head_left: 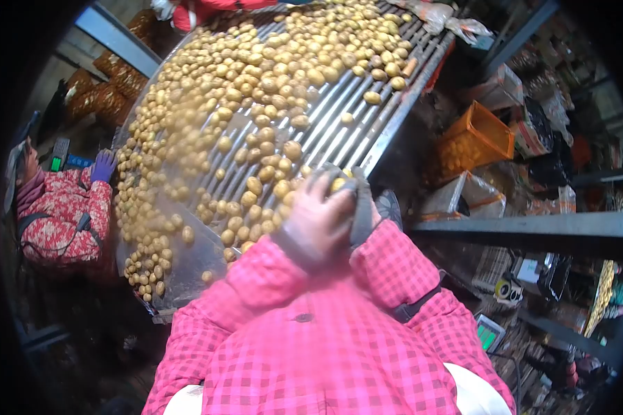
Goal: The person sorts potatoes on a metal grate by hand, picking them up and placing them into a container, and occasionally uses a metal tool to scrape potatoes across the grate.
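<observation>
Above the near edge of a metal roller table, my two gloved hands are close together. My left hand, blurred by motion, has its fingers curled around a yellow potato. Right beside it, my right hand wears a dark grey glove; its fingers are mostly hidden, so its grip cannot be made out. Many loose potatoes cover the rollers, and several lie just left of my hands. More potatoes rest on a flat metal plate at the near left.
A person in a red patterned jacket stands at the left edge, a purple-gloved hand by the potatoes. Another person's red sleeve shows at the top. An orange crate and a metal beam are on the right.
</observation>
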{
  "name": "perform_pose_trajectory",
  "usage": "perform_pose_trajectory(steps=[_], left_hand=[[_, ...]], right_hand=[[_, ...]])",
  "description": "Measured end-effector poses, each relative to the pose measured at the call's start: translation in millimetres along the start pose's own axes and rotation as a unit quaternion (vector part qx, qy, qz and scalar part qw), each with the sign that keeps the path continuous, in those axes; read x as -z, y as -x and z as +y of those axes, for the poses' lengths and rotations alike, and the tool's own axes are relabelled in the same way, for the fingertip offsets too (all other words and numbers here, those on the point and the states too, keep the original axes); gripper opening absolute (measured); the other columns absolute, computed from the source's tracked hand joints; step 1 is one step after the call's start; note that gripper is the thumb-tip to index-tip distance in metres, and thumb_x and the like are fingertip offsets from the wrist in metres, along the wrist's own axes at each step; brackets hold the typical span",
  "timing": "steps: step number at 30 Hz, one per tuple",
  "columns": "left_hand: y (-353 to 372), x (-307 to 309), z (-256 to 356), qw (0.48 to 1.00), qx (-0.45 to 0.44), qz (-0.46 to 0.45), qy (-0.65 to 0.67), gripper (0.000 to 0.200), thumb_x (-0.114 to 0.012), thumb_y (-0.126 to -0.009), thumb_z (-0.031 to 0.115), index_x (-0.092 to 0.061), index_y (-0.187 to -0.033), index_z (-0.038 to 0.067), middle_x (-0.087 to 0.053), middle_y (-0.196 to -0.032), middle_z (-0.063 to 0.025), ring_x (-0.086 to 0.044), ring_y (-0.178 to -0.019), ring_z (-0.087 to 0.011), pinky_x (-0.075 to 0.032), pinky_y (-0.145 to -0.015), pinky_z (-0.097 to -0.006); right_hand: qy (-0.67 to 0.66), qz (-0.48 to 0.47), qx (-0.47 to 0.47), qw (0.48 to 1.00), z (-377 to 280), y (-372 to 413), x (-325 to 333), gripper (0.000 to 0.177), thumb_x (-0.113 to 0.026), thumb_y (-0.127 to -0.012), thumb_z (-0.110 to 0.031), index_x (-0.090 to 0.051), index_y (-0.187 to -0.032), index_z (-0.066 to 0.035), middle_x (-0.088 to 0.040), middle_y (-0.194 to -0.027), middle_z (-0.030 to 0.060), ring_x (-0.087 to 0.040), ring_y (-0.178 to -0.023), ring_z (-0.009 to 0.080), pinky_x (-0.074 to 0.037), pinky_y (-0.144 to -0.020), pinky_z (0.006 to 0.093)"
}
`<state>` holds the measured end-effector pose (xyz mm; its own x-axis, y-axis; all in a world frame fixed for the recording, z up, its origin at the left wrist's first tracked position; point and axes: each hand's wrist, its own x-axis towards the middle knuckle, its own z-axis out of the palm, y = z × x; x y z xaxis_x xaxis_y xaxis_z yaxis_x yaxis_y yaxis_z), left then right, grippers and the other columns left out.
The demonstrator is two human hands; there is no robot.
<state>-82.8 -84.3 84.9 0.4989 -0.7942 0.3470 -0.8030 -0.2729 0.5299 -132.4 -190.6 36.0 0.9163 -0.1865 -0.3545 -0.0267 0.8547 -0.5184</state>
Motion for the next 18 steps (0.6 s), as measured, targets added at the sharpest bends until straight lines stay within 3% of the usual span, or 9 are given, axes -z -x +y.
perform_pose_trajectory(steps=[2, 7, 9, 11, 12, 13, 14, 15, 18], left_hand=[[-4.3, -7.9, 3.1, 0.997, 0.003, -0.068, -0.045, 0.06, -0.069, -0.068, 0.025, -0.048, -0.122, 0.009, -0.039, -0.127, -0.0219, -0.035, -0.119, -0.0404, -0.029, -0.098, -0.0509], [-0.8, -27.7, 9.6, 0.987, -0.098, -0.067, 0.104, 0.06, -0.067, -0.071, 0.029, -0.045, -0.123, 0.006, -0.04, -0.127, -0.0206, -0.038, -0.118, -0.0391, -0.03, -0.098, -0.049], [5.5, -30.4, -5.0, 0.987, -0.072, -0.093, 0.106, 0.055, -0.066, -0.072, 0.027, -0.048, -0.12, 0.006, -0.044, -0.124, -0.018, -0.039, -0.117, -0.0378, -0.031, -0.098, -0.0478], [11.3, -32.6, -31.2, 0.991, -0.002, -0.071, 0.111, 0.044, -0.064, -0.073, 0.02, -0.053, -0.112, 0.005, -0.05, -0.119, -0.0163, -0.042, -0.115, -0.0342, -0.033, -0.098, -0.044], [14.9, -33.5, -48.1, 0.993, 0.026, -0.04, 0.108, 0.042, -0.064, -0.073, 0.018, -0.054, -0.112, 0.004, -0.051, -0.117, -0.0166, -0.044, -0.113, -0.0337, -0.034, -0.097, -0.0431], [18.6, -34.4, -65.7, 0.993, 0.055, -0.009, 0.104, 0.041, -0.063, -0.073, 0.016, -0.054, -0.111, 0.004, -0.052, -0.115, -0.0169, -0.045, -0.112, -0.0332, -0.035, -0.097, -0.0422], [21.6, -36.8, -87.3, 0.994, 0.081, 0.015, 0.078, 0.04, -0.062, -0.073, 0.015, -0.054, -0.111, 0.004, -0.053, -0.114, -0.0172, -0.046, -0.111, -0.0333, -0.035, -0.097, -0.0417], [20.8, -37.1, -107.8, 0.992, 0.108, 0.04, 0.049, 0.04, -0.062, -0.073, 0.013, -0.054, -0.111, 0.004, -0.054, -0.113, -0.0175, -0.047, -0.11, -0.0334, -0.036, -0.096, -0.0412], [-3.1, -25.1, -144.4, 0.985, 0.152, 0.082, 0.008, 0.043, -0.06, -0.074, 0.012, -0.051, -0.115, 0.004, -0.051, -0.118, -0.0177, -0.045, -0.112, -0.0344, -0.036, -0.097, -0.0421]], right_hand=[[-0.236, 0.042, -0.077, 0.968, 5.2, 1.5, -4.4, 0.065, -0.046, -0.082, -0.061, -0.05, -0.119, -0.007, -0.055, -0.114, 0.0145, -0.054, -0.103, 0.0271, -0.046, -0.088, 0.0365], [-0.201, -0.107, 0.017, 0.974, -11.7, 5.0, 115.2, 0.062, -0.05, -0.08, -0.057, -0.05, -0.119, -0.008, -0.052, -0.119, 0.0175, -0.053, -0.103, 0.0337, -0.047, -0.086, 0.0469], [-0.212, -0.19, -0.037, 0.958, -47.3, 43.7, 147.2, 0.063, -0.056, -0.076, -0.054, -0.05, -0.121, -0.011, -0.046, -0.126, 0.02, -0.053, -0.101, 0.0394, -0.047, -0.078, 0.0582], [-0.143, -0.061, 0.007, 0.988, -71.8, 93.9, 186.3, 0.062, -0.054, -0.076, -0.056, -0.049, -0.122, -0.013, -0.042, -0.129, 0.0206, -0.054, -0.095, 0.0404, -0.049, -0.068, 0.0586], [-0.101, -0.008, 0.026, 0.995, -74.6, 124.6, 225.5, 0.061, -0.049, -0.078, -0.058, -0.049, -0.121, -0.015, -0.042, -0.13, 0.0192, -0.055, -0.09, 0.0385, -0.049, -0.062, 0.0525], [-0.085, 0.156, 0.029, 0.984, -77.6, 158.8, 240.4, 0.06, -0.045, -0.08, -0.061, -0.05, -0.119, -0.016, -0.044, -0.128, 0.0183, -0.055, -0.089, 0.0358, -0.048, -0.06, 0.0477], [-0.099, 0.319, 0.029, 0.942, -75.0, 186.7, 263.4, 0.058, -0.044, -0.08, -0.061, -0.051, -0.116, -0.016, -0.054, -0.117, 0.014, -0.057, -0.083, 0.0352, -0.048, -0.058, 0.0502], [-0.068, 0.418, 0.003, 0.906, -69.4, 214.7, 284.8, 0.056, -0.045, -0.08, -0.059, -0.051, -0.115, -0.015, -0.054, -0.115, 0.0136, -0.057, -0.082, 0.034, -0.048, -0.058, 0.049], [0.094, 0.539, -0.155, 0.823, -32.7, 279.0, 322.0, 0.051, -0.048, -0.08, -0.052, -0.053, -0.11, -0.011, -0.056, -0.106, 0.0123, -0.056, -0.077, 0.0305, -0.047, -0.057, 0.0453]])
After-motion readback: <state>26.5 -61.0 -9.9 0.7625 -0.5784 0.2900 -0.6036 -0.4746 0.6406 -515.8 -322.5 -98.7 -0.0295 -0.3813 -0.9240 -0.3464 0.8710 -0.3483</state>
